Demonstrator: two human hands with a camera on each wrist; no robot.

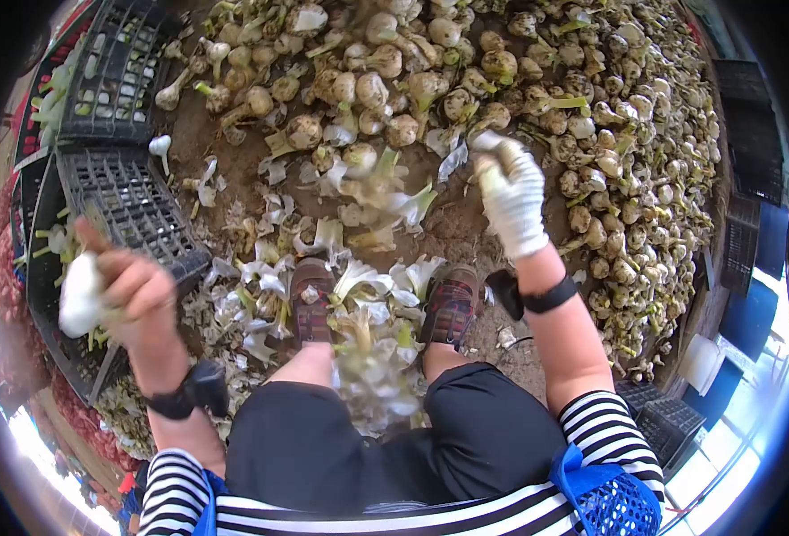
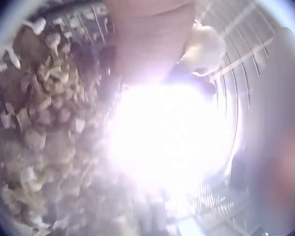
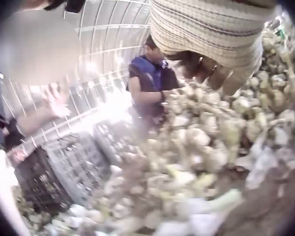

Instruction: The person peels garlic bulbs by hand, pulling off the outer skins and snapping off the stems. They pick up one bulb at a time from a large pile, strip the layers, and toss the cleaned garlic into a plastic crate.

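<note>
At the left of the head view, my bare left hand (image 1: 135, 290) holds a white garlic bulb (image 1: 80, 297) beside a black crate; motion blurs the fingers. The left wrist view shows part of that hand (image 2: 150, 39) with the pale bulb (image 2: 204, 48) against it, above strong glare. My gloved right hand (image 1: 512, 198) is over the near edge of the garlic heap (image 1: 640, 179), fingers loosely bent, with no bulb seen in it. Fingertips hang below the striped glove (image 3: 211, 37) in the right wrist view, in front of piled garlic (image 3: 201, 132).
Black crates (image 1: 131, 196) stand at the left, one holding bulbs. Loose peelings (image 1: 260, 295) lie around both shoes (image 1: 448, 308), and blurred scraps fall between the legs. Another person (image 3: 150, 86) is beyond the heap. Further crates (image 1: 663, 415) stand at the lower right.
</note>
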